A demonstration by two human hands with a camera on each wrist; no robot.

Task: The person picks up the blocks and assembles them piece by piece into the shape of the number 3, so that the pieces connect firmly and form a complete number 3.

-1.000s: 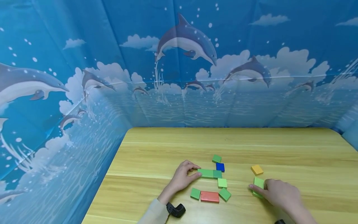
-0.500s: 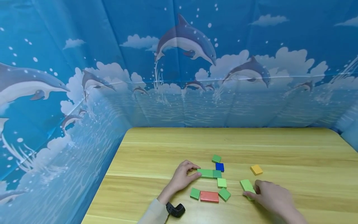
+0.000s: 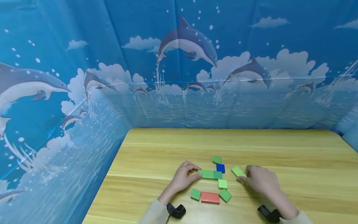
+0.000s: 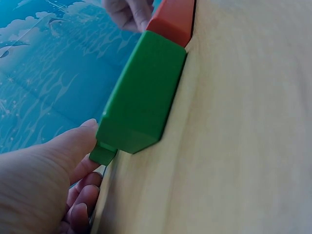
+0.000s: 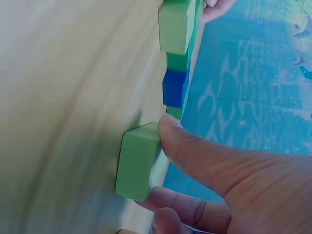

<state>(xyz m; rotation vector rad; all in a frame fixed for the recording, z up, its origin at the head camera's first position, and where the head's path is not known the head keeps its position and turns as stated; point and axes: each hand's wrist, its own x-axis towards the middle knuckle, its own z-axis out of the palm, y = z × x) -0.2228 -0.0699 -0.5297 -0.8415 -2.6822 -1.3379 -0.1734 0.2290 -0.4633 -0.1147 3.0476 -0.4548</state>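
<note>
My left hand (image 3: 183, 176) pinches the left end of a long green block (image 3: 206, 174) between thumb and fingers. A darker green block (image 3: 218, 175) adjoins that block's right end. A blue block (image 3: 220, 168) and a green square block (image 3: 217, 159) lie beyond it, and a light green square block (image 3: 222, 184) on the near side. To the right, my right hand (image 3: 261, 179) holds an oblong light green block (image 3: 237, 171) by its near right end. In the right wrist view this light green block (image 5: 136, 163) sits between thumb and fingers, close to the tabletop.
Nearer me, a red block (image 3: 210, 198) lies between two green blocks, one on the left (image 3: 195, 194) and one on the right (image 3: 225, 195). An orange edge (image 5: 127, 231) shows at the bottom of the right wrist view. A dolphin-print curtain (image 3: 179, 102) hangs behind the wooden table (image 3: 156, 146).
My right hand has carried the light green block leftward and away from me, towards the blue block. The hand now covers the yellow block's place. My left hand has stayed put.
</note>
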